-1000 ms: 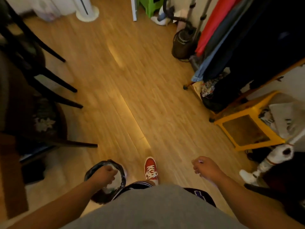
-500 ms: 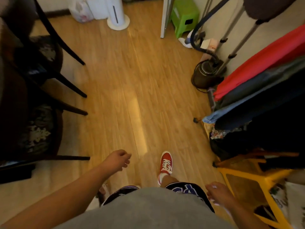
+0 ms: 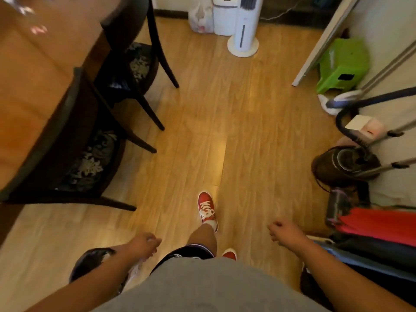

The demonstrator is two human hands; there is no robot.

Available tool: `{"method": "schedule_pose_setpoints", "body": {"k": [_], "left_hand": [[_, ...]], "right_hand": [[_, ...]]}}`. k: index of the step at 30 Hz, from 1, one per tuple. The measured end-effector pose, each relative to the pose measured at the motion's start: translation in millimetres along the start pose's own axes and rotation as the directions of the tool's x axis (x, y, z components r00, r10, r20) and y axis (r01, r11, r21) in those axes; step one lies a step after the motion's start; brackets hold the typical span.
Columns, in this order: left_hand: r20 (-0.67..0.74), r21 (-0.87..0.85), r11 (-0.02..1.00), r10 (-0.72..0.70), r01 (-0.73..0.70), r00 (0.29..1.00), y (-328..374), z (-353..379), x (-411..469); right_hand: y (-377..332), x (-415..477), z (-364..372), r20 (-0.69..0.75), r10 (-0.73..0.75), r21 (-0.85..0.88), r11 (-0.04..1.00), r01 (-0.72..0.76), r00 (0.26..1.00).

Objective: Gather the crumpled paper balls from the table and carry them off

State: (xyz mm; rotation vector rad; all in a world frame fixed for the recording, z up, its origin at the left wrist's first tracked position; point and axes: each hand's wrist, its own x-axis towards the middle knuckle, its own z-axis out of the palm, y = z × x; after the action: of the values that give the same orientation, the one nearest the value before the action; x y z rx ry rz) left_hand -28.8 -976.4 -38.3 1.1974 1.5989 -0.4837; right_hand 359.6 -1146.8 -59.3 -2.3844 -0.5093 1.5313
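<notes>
Crumpled paper balls are hard to make out: the only likely trace is a pale, rumpled, blurred patch [image 3: 134,270] at the lower left of the frame. It lies just under the left forearm, at the edge of a dark round bin [image 3: 90,262] that stands on the wooden floor [image 3: 247,131]. Whether that patch is paper I cannot tell for certain.

The left hand [image 3: 144,243] hangs low at lower centre-left, above the bin's far side. Its forearm runs up diagonally from the bottom left corner, and the knuckles point toward the middle of the frame. Its fingers curl partway in, but blur hides the grip, so I cannot tell whether it holds anything.

The right hand [image 3: 281,231] sits at lower centre-right, its forearm coming in from the bottom right corner. The back of the hand faces up and the fingers are folded into a loose fist, with nothing showing inside.

Between the two arms are a grey shirt and dark shorts. One leg is forward, ending in a red shoe [image 3: 206,208] flat on the floor.

The counter [image 3: 33,75] fills the upper left of the frame, its glossy wooden top well apart from both hands. Two dark chairs [image 3: 85,163] with patterned seats are tucked against its edge.
</notes>
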Motion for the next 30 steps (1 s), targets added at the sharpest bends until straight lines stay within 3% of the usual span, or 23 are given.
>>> {"method": "schedule_pose_setpoints", "body": {"k": [5,9,22,26,30], "left_hand": [[0.001,-0.122,0.990,-0.077,0.077,0.997,29,-32,39],[0.010,-0.105,0.993,-0.052,0.053,0.999,81,-66,64],[0.010,-0.266,0.947,0.191,-0.182,0.982,346,-137,126],[-0.018,-0.240,0.952,0.190,-0.189,0.982,406,-154,161],[-0.059,-0.211,0.969,0.121,-0.131,0.991,437,-173,183]], "right_hand": [[-100,55,-28,0.014,-0.095,-0.049,0.994,0.095,0.995],[-156,75,-57,-0.015,-0.058,-0.080,0.995,0.056,0.998],[-223,184,-180,0.008,0.122,-0.129,0.984,-0.120,0.993],[-261,243,-226,0.019,0.140,-0.197,0.971,-0.133,0.990],[-327,291,-266,0.036,0.071,-0.285,0.957,-0.057,0.997]]}}
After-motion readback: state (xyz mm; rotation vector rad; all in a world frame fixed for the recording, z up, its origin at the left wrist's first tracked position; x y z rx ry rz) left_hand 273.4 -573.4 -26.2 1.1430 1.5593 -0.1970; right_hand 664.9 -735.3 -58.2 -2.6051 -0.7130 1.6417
